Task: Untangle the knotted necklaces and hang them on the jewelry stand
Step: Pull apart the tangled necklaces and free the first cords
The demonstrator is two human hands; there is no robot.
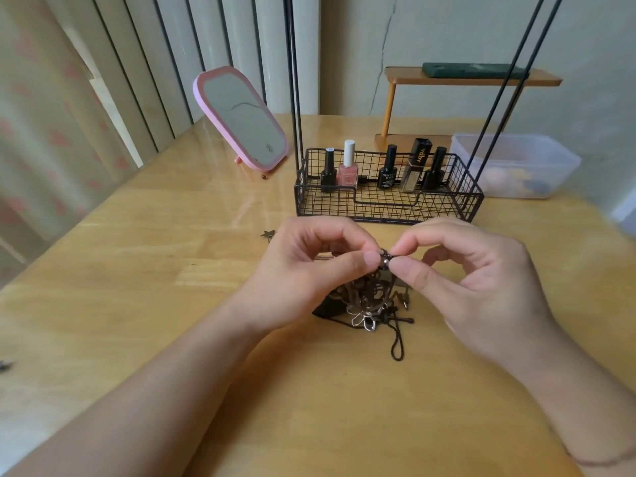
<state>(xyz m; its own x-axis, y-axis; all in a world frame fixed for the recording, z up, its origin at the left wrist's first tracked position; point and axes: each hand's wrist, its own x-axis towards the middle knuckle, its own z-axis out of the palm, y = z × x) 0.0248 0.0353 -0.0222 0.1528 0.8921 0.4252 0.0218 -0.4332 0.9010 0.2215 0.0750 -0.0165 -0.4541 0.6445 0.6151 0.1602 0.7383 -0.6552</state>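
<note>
A tangle of dark cord necklaces (370, 297) with a silver flower pendant (363, 316) lies on the wooden table (137, 270) just below my hands. My left hand (309, 266) and my right hand (461, 273) meet above it, each pinching a small dark bead or knot (384, 259) on the cords between thumb and forefinger. One thin cord loop (395, 342) trails toward me. The jewelry stand's black wire basket base (385, 204) sits right behind my hands, and its thin black uprights (296, 98) rise out of view.
Several nail polish bottles (349, 166) stand in the basket. A pink mirror (241, 115) leans at the back left. A clear plastic tub (516, 163) and a small wooden shelf (471, 80) are at the back right. A small star charm (268, 233) lies left of my hands.
</note>
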